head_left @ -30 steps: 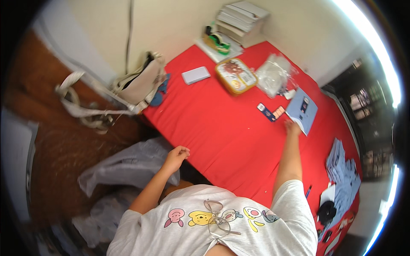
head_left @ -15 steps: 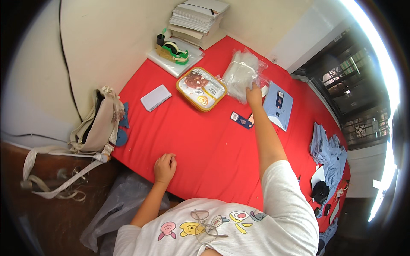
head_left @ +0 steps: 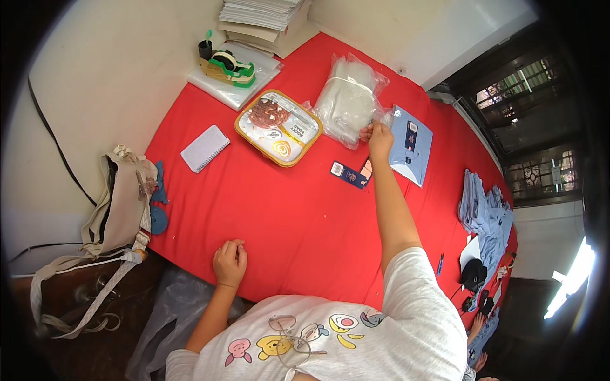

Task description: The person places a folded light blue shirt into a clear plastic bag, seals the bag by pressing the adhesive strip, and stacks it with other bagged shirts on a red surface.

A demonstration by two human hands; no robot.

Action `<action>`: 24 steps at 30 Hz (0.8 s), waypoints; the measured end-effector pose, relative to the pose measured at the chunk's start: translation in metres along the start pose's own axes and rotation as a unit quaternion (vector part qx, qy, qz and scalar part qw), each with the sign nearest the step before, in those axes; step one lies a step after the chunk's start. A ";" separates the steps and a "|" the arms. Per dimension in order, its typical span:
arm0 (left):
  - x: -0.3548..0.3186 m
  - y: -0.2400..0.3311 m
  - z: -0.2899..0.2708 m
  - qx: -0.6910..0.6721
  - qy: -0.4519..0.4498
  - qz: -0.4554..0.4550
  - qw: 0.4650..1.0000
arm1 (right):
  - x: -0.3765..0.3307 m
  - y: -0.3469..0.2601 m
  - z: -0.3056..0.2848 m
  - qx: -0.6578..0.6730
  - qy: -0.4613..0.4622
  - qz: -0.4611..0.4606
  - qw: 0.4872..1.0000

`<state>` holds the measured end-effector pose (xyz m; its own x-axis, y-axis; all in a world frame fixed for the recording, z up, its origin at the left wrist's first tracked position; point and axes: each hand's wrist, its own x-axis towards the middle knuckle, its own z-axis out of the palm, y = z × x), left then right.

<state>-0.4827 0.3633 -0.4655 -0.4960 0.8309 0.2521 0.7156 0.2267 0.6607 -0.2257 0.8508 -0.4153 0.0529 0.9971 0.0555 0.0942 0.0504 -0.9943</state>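
My right arm reaches across the red-covered table, and my right hand (head_left: 380, 138) is closed in a pinch at the right edge of a bundle of clear plastic bags (head_left: 346, 101). What its fingertips hold is hidden. Beside it lies a folded light blue shirt (head_left: 413, 143) with a dark tag on it. Dark blue hang tags (head_left: 348, 174) lie just left of my right wrist, one partly covered by it. My left hand (head_left: 230, 261) rests on the near left edge of the table, fingers curled in with nothing seen in them.
A rectangular yellow-rimmed tub (head_left: 279, 129), a spiral notepad (head_left: 204, 149) and a green tape dispenser (head_left: 232, 66) on plastic sheets stand at the left and back. Paper stacks (head_left: 260, 16) rise behind. Blue garments (head_left: 486, 206) are piled right, near another person's hand (head_left: 476, 325). A beige bag (head_left: 114, 203) hangs left.
The view has shifted. My right hand has drawn slightly back from the plastic bundle, its fingers now more tightly together. Another person's hands have appeared at the lower right.
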 end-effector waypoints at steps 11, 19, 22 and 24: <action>0.001 0.004 0.001 0.005 0.012 0.003 1.000 | -0.049 -0.004 0.040 -0.426 -0.080 -0.329 0.839; 0.001 0.003 0.004 -0.001 0.024 0.011 1.000 | -0.038 0.000 0.040 -0.414 -0.083 -0.266 0.867; 0.000 0.000 0.004 0.004 0.024 0.014 1.000 | -0.048 -0.003 0.049 -0.410 -0.013 -0.249 0.877; 0.001 0.001 0.001 0.012 0.025 0.015 1.000 | -0.054 -0.012 0.048 -0.485 -0.047 -0.212 0.847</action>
<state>-0.4816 0.3651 -0.4652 -0.4984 0.8108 0.3070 0.7412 0.2147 0.6361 -0.2773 0.7986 -0.4110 -0.2647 0.9037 0.3366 0.8598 0.3792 -0.3419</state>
